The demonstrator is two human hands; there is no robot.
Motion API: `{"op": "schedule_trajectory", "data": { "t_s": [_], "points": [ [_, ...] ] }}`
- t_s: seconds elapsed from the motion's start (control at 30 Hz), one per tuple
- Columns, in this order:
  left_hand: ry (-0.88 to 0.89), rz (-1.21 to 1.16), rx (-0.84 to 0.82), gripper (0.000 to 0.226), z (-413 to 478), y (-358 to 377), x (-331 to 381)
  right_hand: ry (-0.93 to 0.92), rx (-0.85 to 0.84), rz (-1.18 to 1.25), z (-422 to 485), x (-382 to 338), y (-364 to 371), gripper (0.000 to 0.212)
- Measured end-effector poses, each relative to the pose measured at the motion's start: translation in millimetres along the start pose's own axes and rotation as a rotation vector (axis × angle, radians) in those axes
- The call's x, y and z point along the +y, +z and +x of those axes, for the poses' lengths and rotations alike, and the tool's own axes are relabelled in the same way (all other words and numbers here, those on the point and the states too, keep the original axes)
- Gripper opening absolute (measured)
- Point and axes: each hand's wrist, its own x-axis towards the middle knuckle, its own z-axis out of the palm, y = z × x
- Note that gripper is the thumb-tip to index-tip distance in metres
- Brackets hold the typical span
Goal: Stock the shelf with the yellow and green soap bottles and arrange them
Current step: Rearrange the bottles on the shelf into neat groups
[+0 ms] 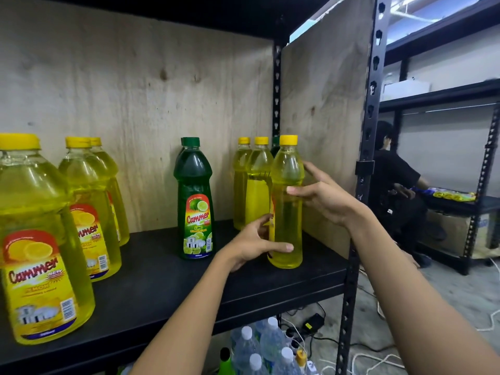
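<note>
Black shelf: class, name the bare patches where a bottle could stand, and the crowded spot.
Free: shelf between the green bottle and the left yellow bottles, and its front edge. Crowded: right corner around the held bottle.

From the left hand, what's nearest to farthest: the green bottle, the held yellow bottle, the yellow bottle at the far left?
From the left hand:
1. The held yellow bottle, in its grip, at the right.
2. The green bottle, standing to its left.
3. The far-left yellow bottle, closest to the camera.
</note>
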Motion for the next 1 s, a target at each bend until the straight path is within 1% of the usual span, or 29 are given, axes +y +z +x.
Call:
{"op": "schedule_trajectory", "data": {
  "t_s": [0.07, 0.13, 0.2, 0.27, 0.33, 0.4, 0.5, 0.6, 0.67, 0.8, 0.9, 1.0],
  "points": [
    [-0.026, -0.017, -0.066, 0.125, -1.3, -1.6, 0.0, -0.01, -0.08, 0.091, -3.9, 0.7, -0.6, 0.07],
    [-0.039, 0.021, -0.037, 0.126, -2.8, -1.0, 0.3, -0.01, -0.086, 0.137, -7.1, 0.4, 0.0, 0.072],
    [-0.041, 0.114, 0.056, 0.134, -6.3, 3.3, 1.4, -0.018, 0.007, 0.034, -10.1, 0.4, 6.3, 0.079],
    [-0.031, 0.206, 0.174, 0.134, -12.4, 14.3, 4.1, -0.043, 0.16, -0.109, -12.7, 2.8, 16.8, 0.086],
    [0.013, 0.241, 0.289, 0.122, -16.3, 29.3, 5.2, -0.073, 0.284, -0.134, -12.9, 8.0, 21.0, 0.089],
    [0.053, 0.269, 0.349, 0.109, -18.5, 39.7, 4.7, -0.09, 0.32, -0.121, -13.6, 11.2, 17.9, 0.089],
    [0.009, 0.23, 0.279, 0.111, -18.2, 34.8, 1.5, -0.074, 0.273, -0.074, -16.5, 13.5, 7.6, 0.087],
    [-0.037, 0.188, 0.224, 0.107, -20.3, 27.0, -0.1, -0.023, 0.168, 0.162, -17.5, 17.8, 1.8, 0.088],
    [-0.041, 0.201, 0.236, 0.104, -21.3, 28.3, 0.7, -0.011, 0.102, 0.243, -16.4, 17.1, 1.2, 0.079],
    [-0.034, 0.249, 0.337, 0.105, -22.4, 31.6, 1.1, 0.004, 0.032, 0.299, -14.7, 16.5, 3.8, 0.068],
    [-0.038, 0.333, 0.449, 0.104, -24.8, 37.0, 0.9, 0.0, 0.03, 0.279, -16.5, 19.0, 4.3, 0.062],
    [-0.033, 0.374, 0.515, 0.102, -28.3, 42.4, 1.6, -0.014, 0.035, 0.285, -17.6, 22.7, 5.3, 0.057]
  ]
}}
